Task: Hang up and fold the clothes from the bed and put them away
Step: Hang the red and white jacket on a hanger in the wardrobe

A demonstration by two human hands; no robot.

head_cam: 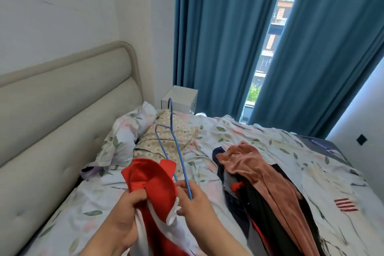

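I've got the left hand [126, 208] curled tight round a bunch of the red top [149, 181], thumb over the cloth. What looks like the neck end stands up between the two hands, and the rest, red and white, hangs down toward me. That grip seems meant to present an opening to the hanger rather than to carry weight.

The right hand [194, 201] pinches the blue hanger [187, 185] by one end of its wire, fingers closed on it. Its lower fingers seem to touch the top's white edge, though I can't tell if they hold it. The hanger points away from that hand, with its hook at the far end above the pillows [124, 131] and one arm passing just behind the top's red flap.

Held by the tip like that, it works as a long probe. My read is that a shoulder is about to be fed into the neck, so this is the threading step, with nothing hung yet.

The pile [249, 162] of other clothes lies on the bed [218, 141] to the right of the right hand, apart from it and out of the way.

I'd watch for the thin wire snagging the fabric, or the cloth slipping off the far shoulder.
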